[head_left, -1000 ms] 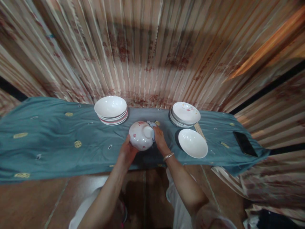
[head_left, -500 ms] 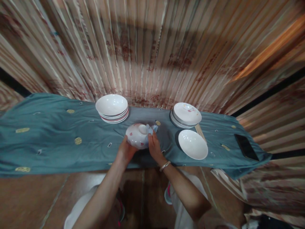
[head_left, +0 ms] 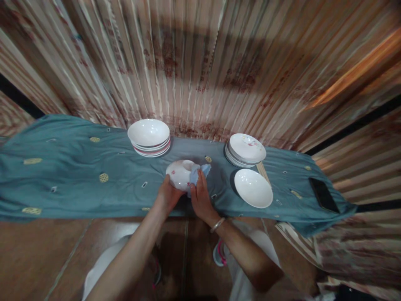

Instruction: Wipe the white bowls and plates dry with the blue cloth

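A white bowl (head_left: 179,174) with small red flower prints is held bottom up above the cloth-covered table. My left hand (head_left: 169,194) grips it by the left and near side, fingers partly hidden beneath. Against the bowl's right side, my right hand (head_left: 201,196) presses a light blue cloth (head_left: 194,174); its fingers are closed over the cloth. To the right of my hands lies a single white oval bowl (head_left: 253,188), open side up.
A stack of white bowls (head_left: 148,133) stands at the back left, and stacked flower-printed plates (head_left: 247,148) at the back right. Chopsticks (head_left: 263,173) lie beside them. A black phone (head_left: 323,195) rests near the right end of the green tablecloth (head_left: 75,175). A pleated curtain (head_left: 188,75) hangs behind.
My right hand has shifted slightly left and lower with the blue cloth, which now spreads over more of the bowl's right side. The bowl has turned a little in my left hand.
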Available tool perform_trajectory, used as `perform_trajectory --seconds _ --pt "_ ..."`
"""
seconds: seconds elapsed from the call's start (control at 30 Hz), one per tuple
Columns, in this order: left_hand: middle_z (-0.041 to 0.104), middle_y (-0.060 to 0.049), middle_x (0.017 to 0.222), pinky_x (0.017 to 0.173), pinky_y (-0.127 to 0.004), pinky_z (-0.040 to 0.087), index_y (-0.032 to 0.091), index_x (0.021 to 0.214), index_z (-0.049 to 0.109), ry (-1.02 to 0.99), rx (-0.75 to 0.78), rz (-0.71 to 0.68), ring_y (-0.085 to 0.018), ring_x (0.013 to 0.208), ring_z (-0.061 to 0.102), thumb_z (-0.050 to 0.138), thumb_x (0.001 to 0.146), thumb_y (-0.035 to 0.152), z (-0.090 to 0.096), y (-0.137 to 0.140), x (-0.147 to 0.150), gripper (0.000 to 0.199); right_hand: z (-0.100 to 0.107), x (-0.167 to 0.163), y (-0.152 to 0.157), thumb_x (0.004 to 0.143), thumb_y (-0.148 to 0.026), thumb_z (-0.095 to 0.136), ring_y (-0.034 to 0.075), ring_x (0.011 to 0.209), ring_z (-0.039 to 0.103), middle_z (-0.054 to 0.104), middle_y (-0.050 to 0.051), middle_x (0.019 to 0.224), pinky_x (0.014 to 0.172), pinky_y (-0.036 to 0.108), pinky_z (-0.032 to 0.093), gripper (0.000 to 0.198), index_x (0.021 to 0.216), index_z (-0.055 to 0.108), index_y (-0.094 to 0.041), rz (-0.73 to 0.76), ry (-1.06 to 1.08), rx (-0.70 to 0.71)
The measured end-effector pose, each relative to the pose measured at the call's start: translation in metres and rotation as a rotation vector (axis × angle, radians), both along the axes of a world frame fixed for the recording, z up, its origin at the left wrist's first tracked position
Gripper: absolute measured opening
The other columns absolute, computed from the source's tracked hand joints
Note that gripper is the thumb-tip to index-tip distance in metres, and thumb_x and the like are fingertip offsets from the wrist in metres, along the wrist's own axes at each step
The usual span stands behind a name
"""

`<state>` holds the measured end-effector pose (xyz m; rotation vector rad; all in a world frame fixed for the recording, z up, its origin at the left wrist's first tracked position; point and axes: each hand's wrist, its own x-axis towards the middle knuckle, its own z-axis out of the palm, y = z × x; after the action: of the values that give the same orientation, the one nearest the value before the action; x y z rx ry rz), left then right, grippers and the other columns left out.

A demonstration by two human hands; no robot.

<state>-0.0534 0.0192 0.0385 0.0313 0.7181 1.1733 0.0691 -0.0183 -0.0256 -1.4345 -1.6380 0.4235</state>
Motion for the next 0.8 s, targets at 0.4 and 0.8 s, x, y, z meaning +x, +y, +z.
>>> perform_trajectory --seconds 0.4,0.8 --pt "0.076 -0.012 0.112 0.097 -0.037 0.053 0.016 0.152 0.039 -0.043 -0.054 0.110 -0.021 0.090 0.073 0.029 0.103 0.029 0.014 -0.001 0.009 0.052 -0.003 -0.002 -0.017 0.101 -0.017 0.033 0.030 0.155 0.010 0.014 0.018 0.166 0.120 0.060 0.029 0.068 0.161 0.002 -0.018 0.085 -0.321 0.155" --pt "0.076 -0.013 0.108 0.095 -0.034 0.055 0.011 0.153 0.035 -0.051 -0.056 0.050 -0.021 0.091 0.074 0.031 0.103 0.033 0.009 -0.002 0.007 0.055 0.004 -0.001 -0.016 0.091 -0.005 0.041 0.028 0.155 0.012 0.036 0.017 0.159 0.120 0.056 0.033 0.063 0.153 0.034 -0.010 0.195 -0.494 0.217"
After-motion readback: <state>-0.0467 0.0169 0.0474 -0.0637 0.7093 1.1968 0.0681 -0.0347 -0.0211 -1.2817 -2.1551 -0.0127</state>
